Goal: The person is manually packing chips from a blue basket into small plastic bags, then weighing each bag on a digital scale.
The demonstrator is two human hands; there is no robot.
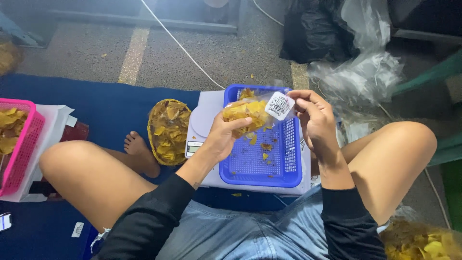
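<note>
My left hand (222, 135) grips a clear plastic bag of yellow chips (248, 111) from below, holding it over a blue perforated basket (284, 163). My right hand (315, 115) pinches the bag's open end, where a white round label (279, 106) sits. A few chip crumbs lie on the basket's floor. The basket rests on a white digital scale (199, 125) on the floor between my bent legs.
A round bag of chips (167, 130) lies left of the scale on a blue mat (96, 106). A pink basket with chips (19, 139) stands far left. Clear plastic bags (358, 72) and a black bag (313, 31) lie behind. More chips (423, 243) sit at bottom right.
</note>
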